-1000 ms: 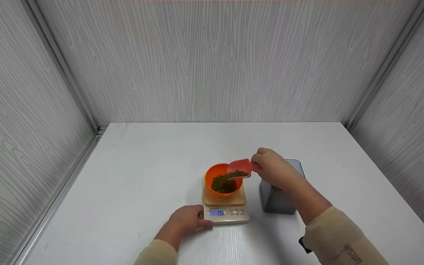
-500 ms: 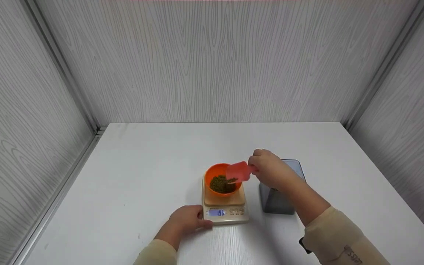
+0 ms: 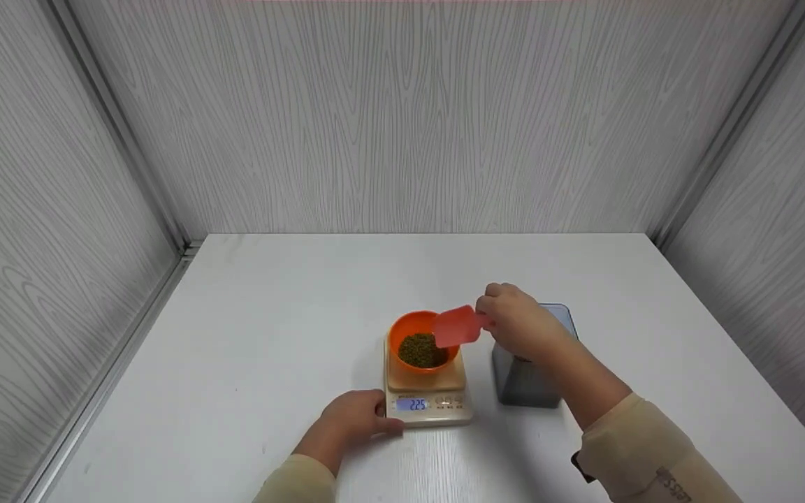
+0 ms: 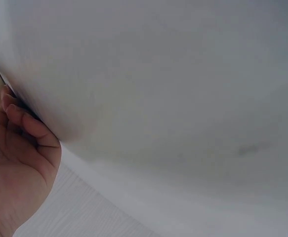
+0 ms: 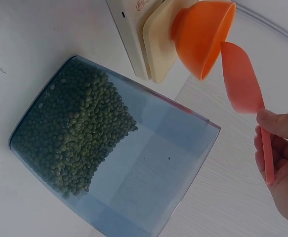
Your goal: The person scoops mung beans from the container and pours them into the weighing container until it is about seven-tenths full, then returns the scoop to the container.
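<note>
My right hand (image 3: 523,323) grips the handle of a translucent red scoop (image 3: 457,327), its blade tilted down over the right rim of an orange bowl (image 3: 408,323). Mung beans (image 3: 421,351) lie in the bowl, which sits on the platform of a cream kitchen scale (image 3: 437,418). The lit display reads about 225. At the scale's front left corner, my left hand (image 3: 352,413) holds its edge, thumb along the front and fingers against the side. In the right wrist view the scoop blade (image 5: 241,84) overlaps no beans, and its tip is right at the bowl's rim.
To the right of the scale stands a clear bluish-grey container (image 3: 528,388), partly hidden under my right forearm. More mung beans (image 5: 79,133) fill its bottom. Grey wood-grain panels (image 3: 402,119) enclose the white table (image 3: 270,293) at the back and sides.
The scoop has tipped further over, and the beans that were in it have slid into the bowl. The display has risen from 196 to about 225. My left hand has stayed put.
</note>
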Motion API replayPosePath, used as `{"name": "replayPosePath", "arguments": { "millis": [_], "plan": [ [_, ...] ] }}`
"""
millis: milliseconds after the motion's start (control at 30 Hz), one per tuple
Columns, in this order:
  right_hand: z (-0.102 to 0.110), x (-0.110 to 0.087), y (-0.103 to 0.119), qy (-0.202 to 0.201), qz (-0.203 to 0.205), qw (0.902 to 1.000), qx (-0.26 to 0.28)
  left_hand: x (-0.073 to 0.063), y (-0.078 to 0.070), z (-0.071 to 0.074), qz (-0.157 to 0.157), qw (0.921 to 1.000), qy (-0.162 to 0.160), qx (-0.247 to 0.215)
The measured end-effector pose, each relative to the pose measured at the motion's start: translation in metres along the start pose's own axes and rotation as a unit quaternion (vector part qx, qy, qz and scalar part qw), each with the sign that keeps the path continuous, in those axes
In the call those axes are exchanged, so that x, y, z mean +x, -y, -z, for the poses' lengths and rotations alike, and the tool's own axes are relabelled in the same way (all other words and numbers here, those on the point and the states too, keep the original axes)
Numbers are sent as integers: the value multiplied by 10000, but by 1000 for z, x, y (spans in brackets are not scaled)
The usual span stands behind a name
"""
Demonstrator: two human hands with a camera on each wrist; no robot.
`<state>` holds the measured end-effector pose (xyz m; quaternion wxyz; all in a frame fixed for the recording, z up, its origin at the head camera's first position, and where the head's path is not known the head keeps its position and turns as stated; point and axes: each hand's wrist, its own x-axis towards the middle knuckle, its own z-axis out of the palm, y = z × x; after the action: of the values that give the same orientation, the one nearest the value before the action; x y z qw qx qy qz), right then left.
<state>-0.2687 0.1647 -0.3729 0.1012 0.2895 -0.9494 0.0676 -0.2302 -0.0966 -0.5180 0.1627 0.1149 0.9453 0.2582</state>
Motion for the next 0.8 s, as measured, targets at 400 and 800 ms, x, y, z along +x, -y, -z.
{"name": "replayPosePath", "arguments": {
  "millis": [400,800],
  "plan": [
    [17,-13,-36,210,-801,9908,1074,0,-1,0,139,9998,98,-96],
    [57,-42,-85,507,-1136,9848,1214,-2,1,2,-65,10000,24,-13]
  ]
}}
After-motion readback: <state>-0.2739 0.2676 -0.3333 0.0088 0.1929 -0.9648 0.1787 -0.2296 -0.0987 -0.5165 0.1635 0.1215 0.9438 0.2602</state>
